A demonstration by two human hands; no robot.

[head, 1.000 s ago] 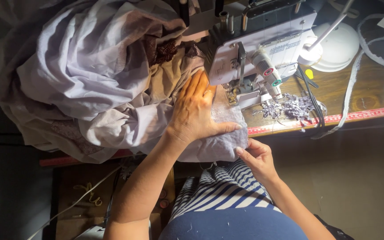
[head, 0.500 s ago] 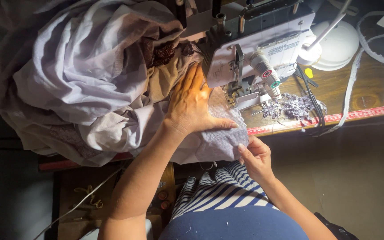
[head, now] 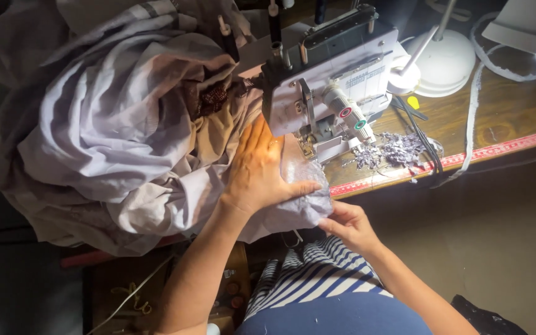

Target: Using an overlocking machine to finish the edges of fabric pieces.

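On the wooden table (head: 504,115), left hand (head: 259,170) spread flat hides the lilac fabric (head: 125,130); right hand (head: 348,224) pinches its edge.

A small lamp (head: 404,77) at upper right threw a warm pool of light over the machine (head: 333,68), the left hand (head: 259,167) and the tabletop (head: 504,115). The frame's edges and lower right sank into deep shadow. The cloth (head: 119,136) showed soft highlights. Focus was fairly sharp centrally, with slight softness toward the corners.
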